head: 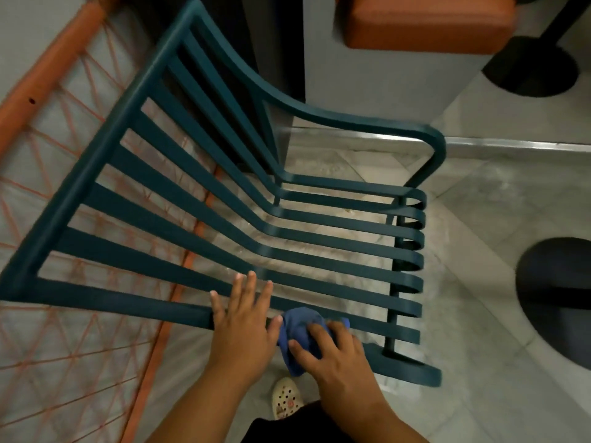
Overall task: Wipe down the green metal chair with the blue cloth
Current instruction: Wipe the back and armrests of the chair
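The green metal chair [198, 199] fills the middle of the head view, its long slats running from the backrest at the left down to the curled seat front at the right. My left hand [243, 321] lies flat with fingers spread on the nearest slats and side rail. Just to its right, my right hand [332, 353] presses the bunched blue cloth [297, 330] onto the near side rail of the seat. Part of the cloth is hidden under my fingers.
An orange wire-mesh chair [64, 174] stands close behind on the left. An orange cushioned seat [425, 24] sits at the top right. Two black round table bases [556, 302] rest on the grey tiled floor at the right. My shoe [286, 401] shows below the chair.
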`<state>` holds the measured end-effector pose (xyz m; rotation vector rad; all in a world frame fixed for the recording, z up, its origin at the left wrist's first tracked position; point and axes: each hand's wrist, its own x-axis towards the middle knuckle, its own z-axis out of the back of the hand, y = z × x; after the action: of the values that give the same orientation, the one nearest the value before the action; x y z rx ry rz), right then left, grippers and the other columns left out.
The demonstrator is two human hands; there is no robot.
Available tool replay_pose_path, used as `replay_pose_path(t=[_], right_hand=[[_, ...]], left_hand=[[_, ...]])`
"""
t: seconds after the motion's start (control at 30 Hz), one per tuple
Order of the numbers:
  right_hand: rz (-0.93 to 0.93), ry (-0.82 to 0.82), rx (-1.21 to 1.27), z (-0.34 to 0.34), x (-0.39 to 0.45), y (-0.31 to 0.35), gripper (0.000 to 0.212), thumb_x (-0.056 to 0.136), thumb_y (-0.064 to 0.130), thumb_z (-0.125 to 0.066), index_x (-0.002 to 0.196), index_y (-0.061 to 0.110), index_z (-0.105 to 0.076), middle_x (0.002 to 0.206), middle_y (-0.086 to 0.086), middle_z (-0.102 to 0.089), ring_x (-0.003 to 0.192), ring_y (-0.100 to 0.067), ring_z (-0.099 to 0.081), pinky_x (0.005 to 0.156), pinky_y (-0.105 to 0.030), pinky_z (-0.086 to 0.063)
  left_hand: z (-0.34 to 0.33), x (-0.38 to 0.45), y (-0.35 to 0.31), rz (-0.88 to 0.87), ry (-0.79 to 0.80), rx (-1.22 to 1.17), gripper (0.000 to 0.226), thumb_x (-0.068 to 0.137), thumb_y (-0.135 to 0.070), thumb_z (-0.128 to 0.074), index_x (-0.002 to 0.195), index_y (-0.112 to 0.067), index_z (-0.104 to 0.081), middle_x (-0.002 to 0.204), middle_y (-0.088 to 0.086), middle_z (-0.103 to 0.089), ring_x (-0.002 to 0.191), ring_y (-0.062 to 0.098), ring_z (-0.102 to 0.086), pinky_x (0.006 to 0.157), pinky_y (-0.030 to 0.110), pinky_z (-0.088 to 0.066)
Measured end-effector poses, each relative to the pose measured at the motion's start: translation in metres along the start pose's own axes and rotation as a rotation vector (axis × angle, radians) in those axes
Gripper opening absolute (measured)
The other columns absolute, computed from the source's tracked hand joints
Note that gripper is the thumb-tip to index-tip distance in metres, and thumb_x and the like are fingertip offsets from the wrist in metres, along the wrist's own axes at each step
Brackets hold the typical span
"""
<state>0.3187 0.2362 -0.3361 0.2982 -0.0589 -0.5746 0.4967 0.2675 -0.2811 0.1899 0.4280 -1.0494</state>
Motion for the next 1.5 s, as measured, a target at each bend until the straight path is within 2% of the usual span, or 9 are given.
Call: replay_pose_path(t=[0.3,0.5,0.67,0.8,0.97,1.17,1.3,1.43,1.5], right_hand=[[-0.113,-0.038,0.076,0.011,-0.067,-0.063,0.08,0.048,0.049,-0.087,0.119,0.045,-0.051,0.131,0.002,-0.045,0.114,-0.029,-0.044,0.075,-0.048,-0.053],[-0.479,-0.044,0.158,0.024,-0.071,-0.059,0.045,0.08,0.07,-0.045,0.114,0.045,-0.059,0.12,0.012,-0.061,0.111,-0.023,-0.052,0.083,-0.042,-0.045],[-0.46,-0.064,0.102,0.016,-0.049,-0.039,0.04,0.088,0.061,-0.037,0.119,0.045,-0.058,0.121,0.012,-0.062,0.112,-0.024,-0.054,0.086,-0.046,-0.045],[-0.478,-0.125,0.171,0.002,-0.089,-0.055,0.044,0.093,0.06,-0.031,0.133,0.048,-0.044,0.142,0.008,-0.045,0.131,-0.024,-0.035,0.104,-0.045,-0.033],[-0.974,-0.285,0.792,-0.005,-0.119,-0.085,0.026,0.096,0.054,-0.028,0.12,0.061,-0.039,0.149,0.003,-0.032,0.136,-0.019,-0.026,0.114,-0.04,-0.026],[-0.787,-0.285,0.559,0.0,-0.101,-0.054,0.058,0.086,0.074,-0.015,0.127,0.052,-0.049,0.144,0.025,-0.025,0.141,-0.005,-0.003,0.113,-0.03,-0.006],[-1.061,-0.353,0.964,-0.015,-0.111,-0.092,0.045,0.089,0.068,-0.026,0.119,0.046,-0.05,0.138,0.013,-0.038,0.13,-0.012,-0.033,0.108,-0.029,-0.028],[-1.434,-0.053,1.624,-0.029,-0.117,-0.133,0.068,0.086,0.071,-0.038,0.095,0.01,-0.067,0.081,-0.016,-0.061,0.067,-0.027,-0.06,0.069,-0.038,-0.053],[-1.546,-0.013,1.728,-0.023,-0.113,-0.137,0.058,0.091,0.059,-0.045,0.098,0.006,-0.067,0.082,-0.015,-0.063,0.066,-0.03,-0.064,0.073,-0.039,-0.056]], left_hand=[[-0.015,0.001,-0.052,-0.233,0.094,0.068,0.066,0.094,-0.06,-0.017,0.149,-0.033,0.007,0.157,0.0,0.02,0.141,0.02,0.028,0.11,0.053,0.021],[-0.02,0.013,-0.067,-0.28,0.109,0.099,0.065,0.095,-0.058,-0.021,0.149,-0.034,0.006,0.157,-0.001,0.022,0.14,0.02,0.028,0.112,0.054,0.017],[-0.032,0.014,-0.085,-0.266,0.117,0.088,0.057,0.099,-0.047,-0.021,0.15,-0.032,-0.001,0.159,0.0,0.013,0.143,0.019,0.021,0.114,0.056,0.007],[-0.04,0.009,-0.102,-0.259,0.123,0.057,0.056,0.099,-0.048,-0.021,0.15,-0.032,-0.003,0.159,0.0,0.012,0.144,0.02,0.018,0.115,0.054,0.006],[-0.049,0.001,-0.12,-0.304,0.106,0.04,0.054,0.1,-0.044,-0.019,0.15,-0.034,-0.002,0.159,0.0,0.014,0.143,0.02,0.02,0.116,0.053,0.005],[-0.065,0.009,-0.123,-0.31,-0.049,0.001,0.056,0.097,-0.041,-0.037,0.149,-0.033,-0.018,0.159,0.007,0.011,0.146,0.026,0.007,0.112,0.056,0.002],[-0.078,0.01,-0.116,-0.31,-0.153,0.008,0.051,0.093,-0.041,-0.04,0.143,-0.029,-0.033,0.158,0.012,-0.013,0.143,0.031,-0.016,0.109,0.062,-0.012],[-0.077,0.012,-0.116,-0.314,-0.151,0.031,0.055,0.091,-0.046,-0.021,0.144,-0.03,-0.028,0.158,0.01,-0.013,0.145,0.027,-0.011,0.11,0.062,-0.008],[-0.078,0.011,-0.115,-0.319,-0.144,0.04,0.054,0.092,-0.045,-0.021,0.143,-0.031,-0.028,0.158,0.009,-0.014,0.145,0.025,-0.008,0.11,0.063,-0.009]])
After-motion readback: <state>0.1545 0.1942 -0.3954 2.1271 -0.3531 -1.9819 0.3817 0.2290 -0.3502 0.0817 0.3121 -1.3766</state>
